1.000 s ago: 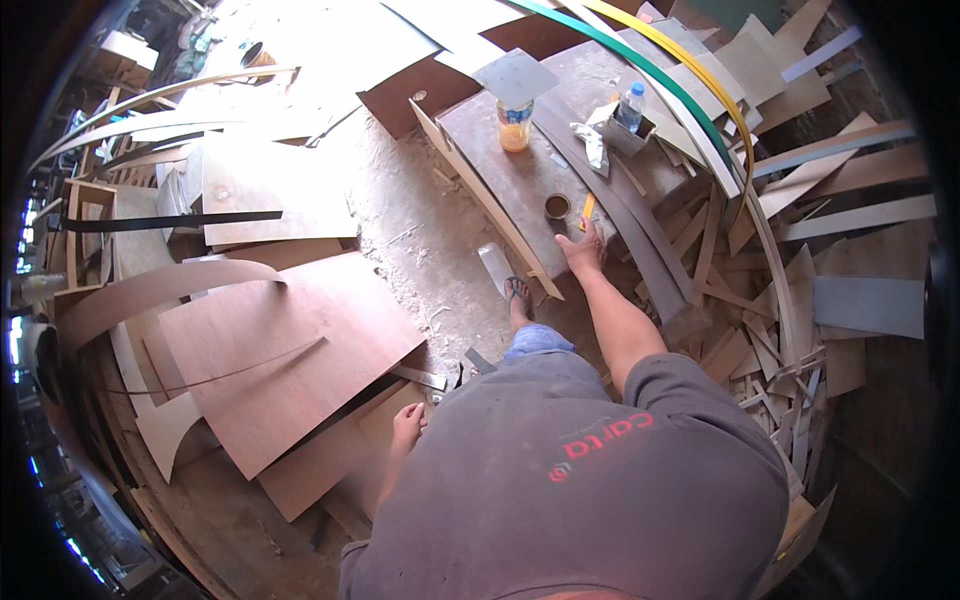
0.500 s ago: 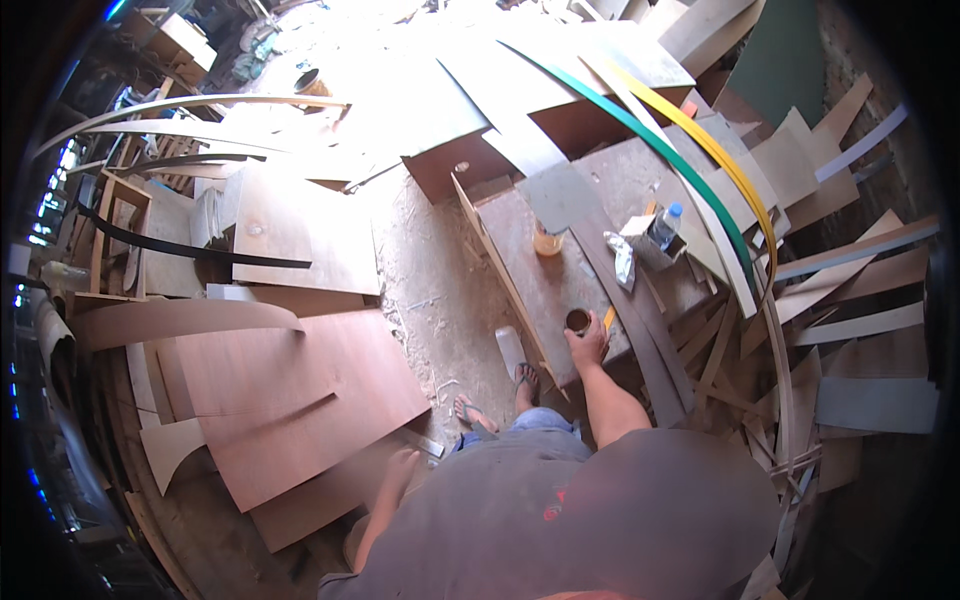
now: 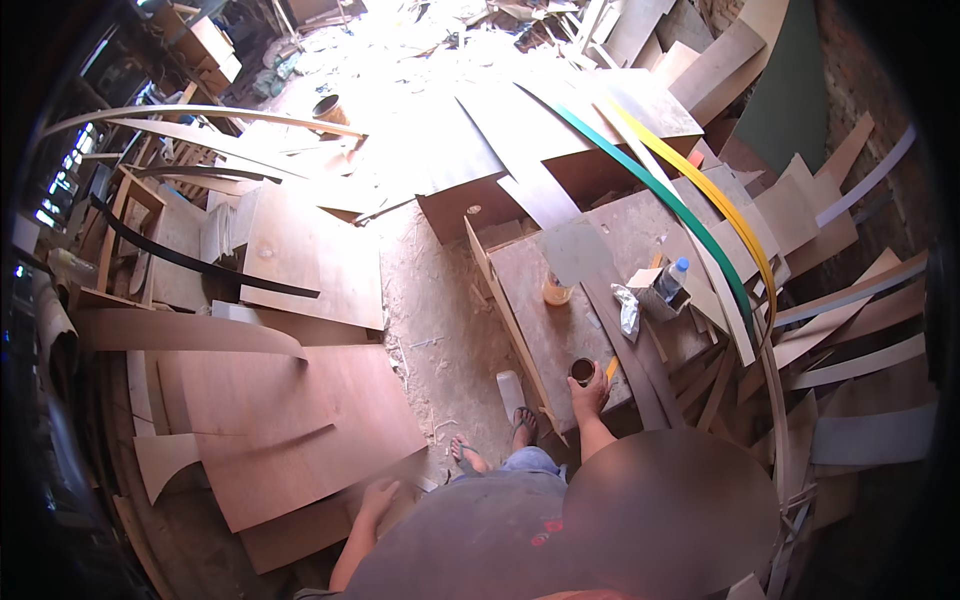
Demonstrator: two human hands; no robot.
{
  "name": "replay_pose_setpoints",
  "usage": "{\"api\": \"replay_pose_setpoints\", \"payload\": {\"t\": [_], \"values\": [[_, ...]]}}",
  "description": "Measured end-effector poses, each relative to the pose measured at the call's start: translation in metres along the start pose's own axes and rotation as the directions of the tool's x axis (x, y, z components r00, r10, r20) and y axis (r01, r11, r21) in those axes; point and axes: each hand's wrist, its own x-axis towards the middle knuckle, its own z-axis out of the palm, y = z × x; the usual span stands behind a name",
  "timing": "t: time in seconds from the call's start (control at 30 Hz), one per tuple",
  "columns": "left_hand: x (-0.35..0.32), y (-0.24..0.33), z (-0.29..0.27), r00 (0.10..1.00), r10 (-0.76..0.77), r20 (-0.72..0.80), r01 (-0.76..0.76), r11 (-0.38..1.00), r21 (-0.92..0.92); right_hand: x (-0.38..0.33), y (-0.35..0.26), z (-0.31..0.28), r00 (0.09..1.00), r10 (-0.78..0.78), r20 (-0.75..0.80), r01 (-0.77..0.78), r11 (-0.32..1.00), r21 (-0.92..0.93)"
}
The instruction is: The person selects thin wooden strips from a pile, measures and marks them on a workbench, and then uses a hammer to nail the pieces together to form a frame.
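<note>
My right hand (image 3: pixel 590 397) is wrapped round a small dark-mouthed cup (image 3: pixel 581 371) at the near end of the brown board table (image 3: pixel 545 330). A short yellow strip (image 3: pixel 611 369) lies just right of that hand. Farther along the table stands a jar of amber-coloured content (image 3: pixel 556 291). A crumpled silvery packet (image 3: pixel 627 311) lies near an open box, which has a blue-capped plastic bottle (image 3: pixel 672 278) beside or in it. Low on the left, my left hand (image 3: pixel 378 497) hangs near the edge of a reddish plywood sheet (image 3: pixel 310 420); its fingers are too blurred to read.
Long green (image 3: pixel 660 185) and yellow (image 3: pixel 725 205) edging strips curve over the table's right side. Sheet offcuts (image 3: pixel 850 290) crowd the right. Plywood panels (image 3: pixel 315 250) lean at left, with a black strip (image 3: pixel 200 262) across them. A dusty floor aisle (image 3: pixel 410 340) runs between.
My view has tilted, so the scene sits lower in the picture. My left hand has shifted left along the plywood's near side. My right hand stays round the cup.
</note>
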Motion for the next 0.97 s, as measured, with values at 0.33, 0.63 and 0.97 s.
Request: {"api": "replay_pose_setpoints", "payload": {"t": [0.33,0.63,0.97], "values": [[0.018,-0.029,-0.007,0.998,0.05,-0.025,-0.047,0.99,0.133,0.001,0.006,0.008,1.0,-0.021,-0.022,0.021,1.0,0.022],[0.015,-0.013,-0.013,0.999,-0.048,-0.006,0.049,0.988,0.147,0.006,-0.005,0.0,0.998,-0.063,0.012,0.062,0.995,0.074],[0.055,-0.042,0.02,0.994,0.078,0.079,-0.087,0.99,0.114,0.017,-0.075,-0.079,0.958,-0.256,0.128,0.23,0.955,0.189]]}}
